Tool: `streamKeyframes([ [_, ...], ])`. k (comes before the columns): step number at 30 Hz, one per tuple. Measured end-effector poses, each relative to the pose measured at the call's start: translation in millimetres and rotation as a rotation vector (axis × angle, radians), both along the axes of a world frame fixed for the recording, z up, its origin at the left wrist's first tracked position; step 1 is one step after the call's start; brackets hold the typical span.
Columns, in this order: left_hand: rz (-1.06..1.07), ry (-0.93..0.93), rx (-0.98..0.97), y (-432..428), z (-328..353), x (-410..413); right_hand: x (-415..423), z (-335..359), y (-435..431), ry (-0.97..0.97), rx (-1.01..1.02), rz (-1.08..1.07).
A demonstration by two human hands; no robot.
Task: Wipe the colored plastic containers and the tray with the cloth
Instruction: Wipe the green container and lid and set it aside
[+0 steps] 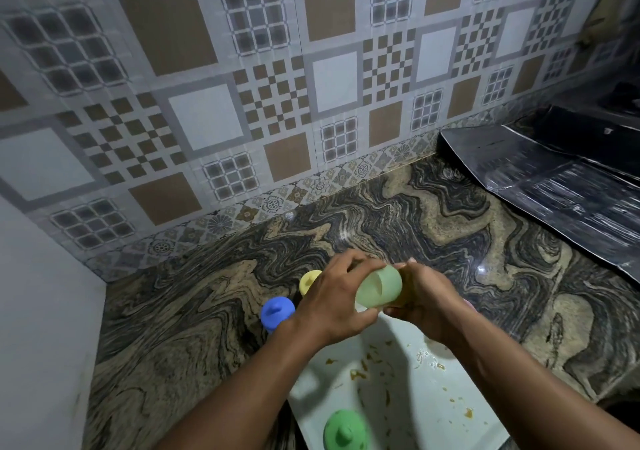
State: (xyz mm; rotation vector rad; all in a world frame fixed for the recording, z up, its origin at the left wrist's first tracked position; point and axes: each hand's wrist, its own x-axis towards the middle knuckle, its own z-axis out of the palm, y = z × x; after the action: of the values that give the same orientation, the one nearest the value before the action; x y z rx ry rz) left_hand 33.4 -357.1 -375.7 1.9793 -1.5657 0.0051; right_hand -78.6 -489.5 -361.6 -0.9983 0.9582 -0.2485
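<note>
Green container [345,430] sits lid-on at the near end of the tray [313,389]. Orange-brown smears [358,375] across the tray's middle, not wiped yet.

Over the tray's far end we hold a pale green cup [379,287] tipped on its side. Left hand [332,306] has its fingers curled round the cup's wall, and right hand [427,306] grips its base end. We can't tell whether the cloth is bunched inside that right hand.

Risks:
- The cup slips, likely if wet, and lands in the smears.
- A clean cup set back on the dirty tray gets re-soiled.
- The green container blocks a full tray wipe.

Blue container [277,312] and yellow container [309,281] stand on the counter [194,328] just left of the tray's far end, close to our left wrist. A careless swing could tip them.

Dark sheet [554,179] lies well right of the tray.
</note>
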Motion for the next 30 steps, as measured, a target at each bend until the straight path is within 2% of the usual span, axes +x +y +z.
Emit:
streamKeyframes([
  [1,0.047,0.08,-0.007,2,0,2,0,-3,-2,0.012,-0.096,-0.031],
  [3,0.145,0.242,0.013,3,0,8,-2,-4,-4,0.031,-0.441,-0.076],
  [5,0.209,0.392,0.031,0,0,11,-9,-7,-1,0.056,-0.833,0.025],
  [6,0.222,0.447,0.027,-2,1,11,-13,-8,6,0.036,-0.965,0.103],
  [9,0.213,0.561,-0.008,-3,5,11,-18,-25,20,-0.017,-1.278,0.276],
  [11,0.175,0.589,-0.017,0,7,11,-21,-35,20,-0.023,-1.371,0.266],
  [13,0.151,0.559,-0.017,3,9,11,-22,-32,14,-0.06,-1.221,0.249],
  [16,0.138,0.562,-0.006,3,9,10,-17,-21,5,-0.185,-0.588,0.24],
  [18,0.152,0.596,-0.001,2,6,11,-11,-13,-3,-0.11,-0.298,0.09],
  [19,0.158,0.608,-0.004,1,4,12,-11,-10,-4,-0.078,-0.293,0.01],
  [21,0.158,0.618,-0.02,-2,0,16,-11,-10,-3,-0.123,-0.485,-0.065],
  [23,0.17,0.612,-0.018,-4,-2,19,-13,-9,2,-0.203,-0.706,0.003],
  [24,0.178,0.593,-0.012,-5,-3,20,-13,-11,5,-0.182,-0.761,0.063],
  [26,0.193,0.571,0.019,-3,-4,21,-12,-17,7,-0.071,-0.709,0.153],
  [30,0.198,0.591,0.085,5,-4,21,-13,-13,3,0.031,-0.39,0.169],
])
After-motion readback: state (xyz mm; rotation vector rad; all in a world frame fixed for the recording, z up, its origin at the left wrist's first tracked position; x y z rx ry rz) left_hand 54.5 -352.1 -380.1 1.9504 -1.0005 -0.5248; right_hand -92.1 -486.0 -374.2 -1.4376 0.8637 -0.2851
